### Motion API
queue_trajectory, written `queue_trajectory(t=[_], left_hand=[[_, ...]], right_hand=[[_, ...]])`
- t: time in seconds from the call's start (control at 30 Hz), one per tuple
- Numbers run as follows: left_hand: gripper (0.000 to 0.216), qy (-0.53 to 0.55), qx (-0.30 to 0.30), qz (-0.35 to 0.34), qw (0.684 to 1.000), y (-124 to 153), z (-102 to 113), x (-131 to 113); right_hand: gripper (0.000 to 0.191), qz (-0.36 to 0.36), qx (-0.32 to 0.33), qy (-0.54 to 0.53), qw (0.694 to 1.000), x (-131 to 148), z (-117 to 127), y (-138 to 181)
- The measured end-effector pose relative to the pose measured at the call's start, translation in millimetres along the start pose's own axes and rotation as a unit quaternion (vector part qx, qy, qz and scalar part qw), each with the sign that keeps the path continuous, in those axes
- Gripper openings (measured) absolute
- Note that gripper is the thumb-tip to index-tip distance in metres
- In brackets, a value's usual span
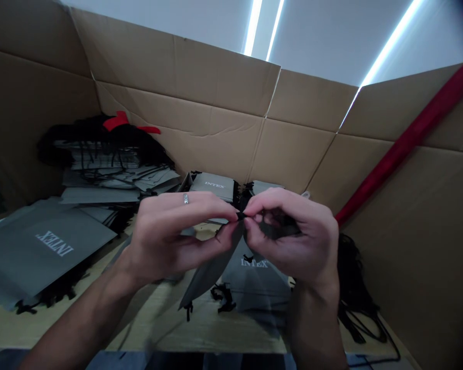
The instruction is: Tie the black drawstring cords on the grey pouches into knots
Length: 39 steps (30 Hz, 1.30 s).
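My left hand point(165, 234) and my right hand point(299, 236) meet in the middle of the head view, thumbs and forefingers pinched. Between their fingertips is a short bit of black cord point(240, 216) at the upper corner of a grey drawstring bag point(210, 275). The bag hangs down at a slant from the fingers, and a knotted cord end dangles at its lower corner. Both hands are closed on this corner; how the cord runs between the fingers is partly hidden. Beneath them lies another grey bag point(254, 288) printed INTEX.
At left, grey INTEX bags point(34, 252) lie stacked, with a higher pile point(108, 159) topped by black cords and red strips behind. More bags point(214, 186) stand at the back. Black cords point(353, 288) lie at right. Cardboard walls point(200, 118) surround the table point(139, 329); a red band point(401, 149) slants across.
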<state>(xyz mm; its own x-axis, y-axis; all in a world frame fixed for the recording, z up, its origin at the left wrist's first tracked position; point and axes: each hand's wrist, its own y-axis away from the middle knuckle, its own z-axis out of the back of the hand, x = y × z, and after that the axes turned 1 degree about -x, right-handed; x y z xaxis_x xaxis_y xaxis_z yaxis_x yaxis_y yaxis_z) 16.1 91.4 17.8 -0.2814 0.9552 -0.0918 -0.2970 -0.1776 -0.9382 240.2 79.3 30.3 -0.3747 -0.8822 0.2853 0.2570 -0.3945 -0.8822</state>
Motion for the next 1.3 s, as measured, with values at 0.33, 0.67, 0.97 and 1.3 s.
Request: queue_trajectory(t=[0.33,0.67,0.97,1.3], left_hand=[[0.023,0.22,-0.04,0.09,0.971,-7,-6,7],[0.016,0.393,-0.01,0.183,0.901,-10,-14,20],[0.015,0.26,-0.048,0.137,0.955,-7,-14,19],[0.021,-0.145,-0.045,-0.075,0.986,-1,-8,-1]], right_hand=[[0.027,0.016,-0.037,-0.034,0.999,3,-3,-1],[0.029,0.017,-0.066,-0.089,0.994,1,-9,-1],[0.025,-0.011,-0.075,-0.041,0.996,1,-10,-2],[0.024,0.037,-0.052,0.014,0.998,-3,-7,-3]])
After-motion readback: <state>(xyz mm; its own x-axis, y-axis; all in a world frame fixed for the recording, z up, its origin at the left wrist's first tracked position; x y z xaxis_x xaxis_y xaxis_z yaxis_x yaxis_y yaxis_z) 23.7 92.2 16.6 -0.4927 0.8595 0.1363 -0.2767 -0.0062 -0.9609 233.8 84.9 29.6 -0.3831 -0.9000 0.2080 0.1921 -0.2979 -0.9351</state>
